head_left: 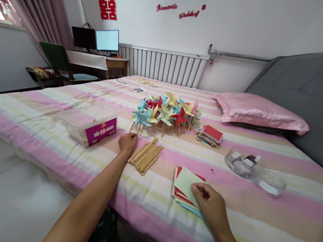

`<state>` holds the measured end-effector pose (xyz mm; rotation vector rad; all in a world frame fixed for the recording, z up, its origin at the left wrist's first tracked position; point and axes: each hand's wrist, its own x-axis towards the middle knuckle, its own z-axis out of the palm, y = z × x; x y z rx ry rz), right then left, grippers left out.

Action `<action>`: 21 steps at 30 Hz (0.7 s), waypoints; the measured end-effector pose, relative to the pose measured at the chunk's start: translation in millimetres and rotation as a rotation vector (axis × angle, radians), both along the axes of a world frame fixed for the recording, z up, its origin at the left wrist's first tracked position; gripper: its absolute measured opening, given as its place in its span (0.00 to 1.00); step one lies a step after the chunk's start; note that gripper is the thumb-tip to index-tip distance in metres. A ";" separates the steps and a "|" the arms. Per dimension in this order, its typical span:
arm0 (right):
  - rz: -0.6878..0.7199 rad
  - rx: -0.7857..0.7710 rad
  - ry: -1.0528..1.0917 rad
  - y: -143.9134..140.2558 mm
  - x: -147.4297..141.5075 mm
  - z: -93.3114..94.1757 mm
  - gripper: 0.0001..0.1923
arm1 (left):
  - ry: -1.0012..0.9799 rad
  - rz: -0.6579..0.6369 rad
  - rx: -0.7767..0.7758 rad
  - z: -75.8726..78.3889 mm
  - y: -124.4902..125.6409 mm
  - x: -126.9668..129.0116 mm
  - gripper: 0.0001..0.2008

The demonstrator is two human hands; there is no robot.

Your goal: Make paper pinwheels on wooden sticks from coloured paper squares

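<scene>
While the striped bed [254, 223] spreads wide beneath both my arms, finished pinwheels [166, 112] crowd beyond my fingertips. My left hand [127, 142] curls loosely closed over the near end of the wooden sticks [145, 157]. My right hand [211, 207] pinches the paper squares' [185, 183] top green sheet; lifting one corner cleanly looks wisest.

"Romantic Wedding" on wall [246, 26], red 囍 sign [107, 3]

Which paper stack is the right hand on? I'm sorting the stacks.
The near stack, topped by a pale green sheet, under the right hand. The red-topped stack lies farther off, beside the pinwheels.
</scene>
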<state>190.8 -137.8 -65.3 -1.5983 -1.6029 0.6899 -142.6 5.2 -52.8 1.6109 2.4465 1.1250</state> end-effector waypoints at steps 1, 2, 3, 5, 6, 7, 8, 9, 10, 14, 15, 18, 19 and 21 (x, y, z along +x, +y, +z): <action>0.000 0.000 -0.002 0.1 0.0 0.0 0.16 | -0.004 0.005 -0.003 -0.2 0.1 -0.6 0.13; 0.002 0.000 -0.003 0.4 0.0 -0.1 0.16 | -0.009 0.010 -0.007 -0.6 0.3 -1.2 0.14; 0.004 0.000 -0.003 0.7 -0.1 -0.3 0.16 | -0.014 0.016 -0.012 -1.1 0.6 -1.8 0.14; 0.005 -0.002 0.001 1.3 -0.3 -0.8 0.17 | -0.026 0.025 -0.026 -2.6 1.2 -3.0 0.14; 0.004 -0.004 0.003 1.5 -0.4 -1.1 0.17 | -0.031 0.026 -0.033 -3.4 1.5 -3.5 0.14; 0.002 -0.005 0.005 1.6 -0.4 -1.4 0.17 | -0.037 0.026 -0.038 -4.1 1.7 -4.0 0.14; 0.001 -0.006 0.007 1.5 -0.3 -1.8 0.17 | -0.042 0.024 -0.043 -4.7 1.8 -4.3 0.14; 0.001 -0.007 0.009 1.5 -0.1 -2.2 0.17 | -0.048 0.023 -0.046 -5.2 1.8 -4.6 0.14; 0.000 -0.008 0.012 1.4 0.1 -2.6 0.17 | -0.053 0.022 -0.049 -5.5 1.7 -4.8 0.14; 0.001 -0.019 0.020 1.4 0.4 -3.5 0.16 | -0.075 0.019 -0.057 -4.8 1.0 -4.9 0.15; 0.001 -0.019 0.020 1.5 0.3 -3.5 0.16 | -0.080 0.017 -0.059 -4.5 0.9 -4.8 0.15; 0.008 -0.011 0.025 1.7 0.2 -3.1 0.16 | -0.096 0.012 -0.065 -3.2 0.4 -4.5 0.15; 0.012 -0.009 0.028 1.7 0.2 -3.0 0.16 | -0.104 0.011 -0.068 -2.4 0.0 -4.3 0.15; 0.016 -0.008 0.032 1.6 0.3 -2.6 0.16 | -0.126 0.015 -0.077 1.2 -2.2 -3.6 0.16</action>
